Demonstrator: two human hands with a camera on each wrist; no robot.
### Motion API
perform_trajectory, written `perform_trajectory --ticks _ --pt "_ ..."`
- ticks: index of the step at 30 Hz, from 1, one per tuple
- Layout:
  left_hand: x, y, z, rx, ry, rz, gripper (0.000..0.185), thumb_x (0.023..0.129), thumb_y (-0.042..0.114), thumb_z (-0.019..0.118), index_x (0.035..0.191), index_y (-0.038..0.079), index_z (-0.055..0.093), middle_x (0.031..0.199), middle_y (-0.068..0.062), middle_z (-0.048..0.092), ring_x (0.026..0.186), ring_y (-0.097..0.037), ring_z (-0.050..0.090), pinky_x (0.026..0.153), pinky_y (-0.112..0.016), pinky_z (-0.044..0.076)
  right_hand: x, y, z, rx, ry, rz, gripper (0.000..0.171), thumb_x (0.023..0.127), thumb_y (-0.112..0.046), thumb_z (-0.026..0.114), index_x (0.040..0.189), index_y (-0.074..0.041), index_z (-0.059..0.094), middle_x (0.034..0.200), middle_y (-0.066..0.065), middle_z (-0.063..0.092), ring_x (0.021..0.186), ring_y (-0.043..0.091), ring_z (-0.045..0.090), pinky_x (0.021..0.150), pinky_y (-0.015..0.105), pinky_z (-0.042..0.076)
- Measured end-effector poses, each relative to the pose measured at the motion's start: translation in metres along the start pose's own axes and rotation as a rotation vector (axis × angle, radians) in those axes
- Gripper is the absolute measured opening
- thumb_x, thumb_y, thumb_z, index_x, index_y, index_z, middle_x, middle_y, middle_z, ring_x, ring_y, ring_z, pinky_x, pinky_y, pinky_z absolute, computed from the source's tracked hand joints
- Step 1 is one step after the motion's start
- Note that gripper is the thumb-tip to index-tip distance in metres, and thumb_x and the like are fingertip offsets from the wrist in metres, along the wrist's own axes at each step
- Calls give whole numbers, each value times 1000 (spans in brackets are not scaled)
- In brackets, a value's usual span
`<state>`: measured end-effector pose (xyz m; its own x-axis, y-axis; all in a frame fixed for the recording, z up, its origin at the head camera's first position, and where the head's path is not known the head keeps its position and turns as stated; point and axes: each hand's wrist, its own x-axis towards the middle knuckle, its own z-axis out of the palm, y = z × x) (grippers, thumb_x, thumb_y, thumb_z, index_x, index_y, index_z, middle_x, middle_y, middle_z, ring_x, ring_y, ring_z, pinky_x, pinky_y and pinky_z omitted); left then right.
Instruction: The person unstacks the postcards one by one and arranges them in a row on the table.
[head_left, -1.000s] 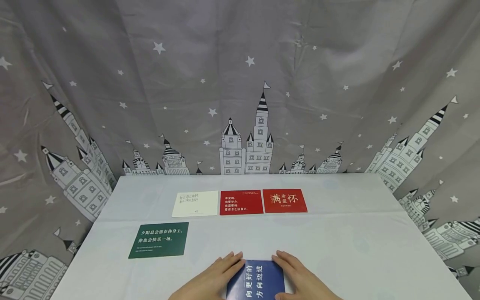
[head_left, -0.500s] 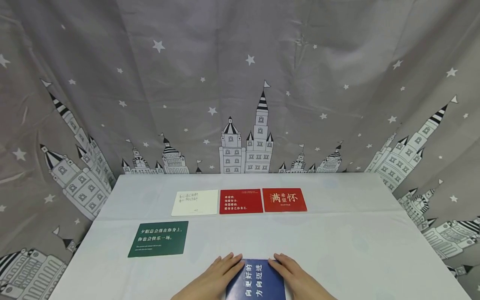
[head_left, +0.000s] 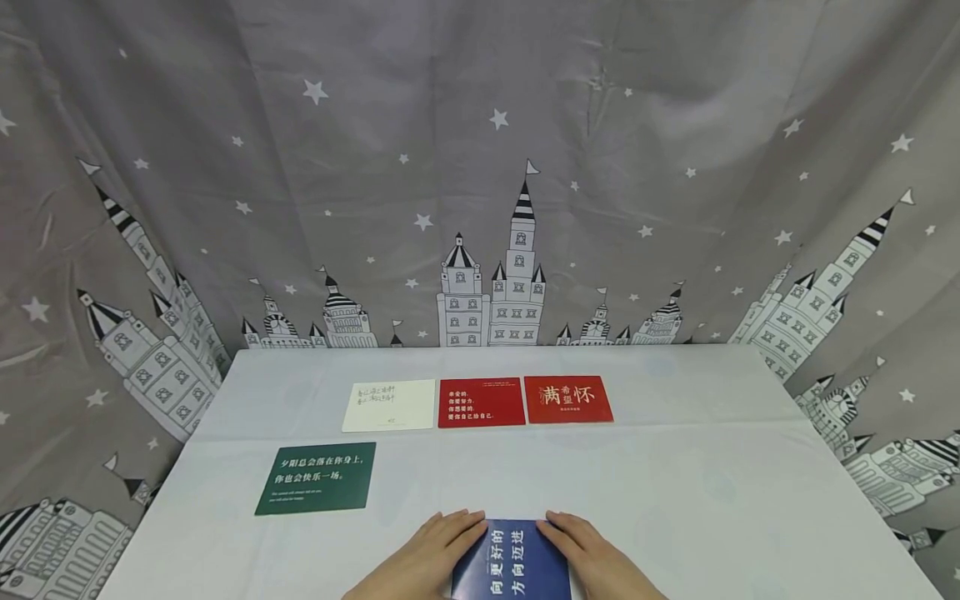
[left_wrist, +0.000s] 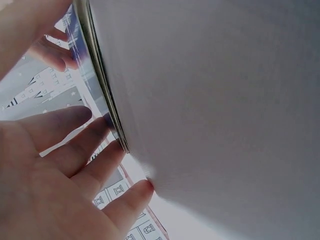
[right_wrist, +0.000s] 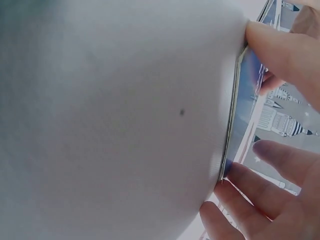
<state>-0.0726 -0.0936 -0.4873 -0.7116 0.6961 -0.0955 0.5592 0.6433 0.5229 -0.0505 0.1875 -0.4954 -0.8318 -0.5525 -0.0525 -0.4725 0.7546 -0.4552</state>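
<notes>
Fingers extended, the left hand (head_left: 427,552) and right hand (head_left: 602,557) touch opposite edges of a thin, glossy blue rectangular card stack (head_left: 512,562), its white characters sideways, at six o'clock on the white table (head_left: 712,500). A dark-green rectangular card (head_left: 316,478) lies toward ten o'clock from it.

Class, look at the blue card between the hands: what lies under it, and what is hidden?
Beneath the blue card, the left wrist view shows thin layered edges beside the white tabletop. The faces of those layers are covered; their number is unclear.
</notes>
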Motion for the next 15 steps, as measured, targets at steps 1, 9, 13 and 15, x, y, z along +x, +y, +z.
perform_trajectory --ticks 1,9,13,15 --pt "0 0 0 -6 -5 -7 101 70 76 59 147 14 38 147 0 38 132 -22 37 106 -48 33 0 0 0 -3 -4 2 98 72 -78 56 146 -16 39 142 6 41 125 26 44 87 36 52" --pt "0 2 -4 -70 -43 -73 103 64 74 64 148 21 37 149 4 34 132 -24 35 98 -49 43 1 -1 -3 -21 -28 12 99 70 -80 54 146 -17 40 142 5 42 124 25 45 88 37 51" --pt "0 4 -6 -109 -57 -108 104 60 73 67 148 27 36 150 6 32 132 -25 34 93 -47 48 1 -3 -6 -27 -31 12 101 70 -81 54 145 -15 41 142 5 42 124 24 45 89 37 51" --pt "1 4 -8 -125 -56 -114 104 60 72 68 148 28 36 150 7 32 132 -25 34 92 -46 48 1 -3 -9 -26 -35 18 101 70 -81 54 145 -15 40 143 5 42 125 24 45 90 37 50"
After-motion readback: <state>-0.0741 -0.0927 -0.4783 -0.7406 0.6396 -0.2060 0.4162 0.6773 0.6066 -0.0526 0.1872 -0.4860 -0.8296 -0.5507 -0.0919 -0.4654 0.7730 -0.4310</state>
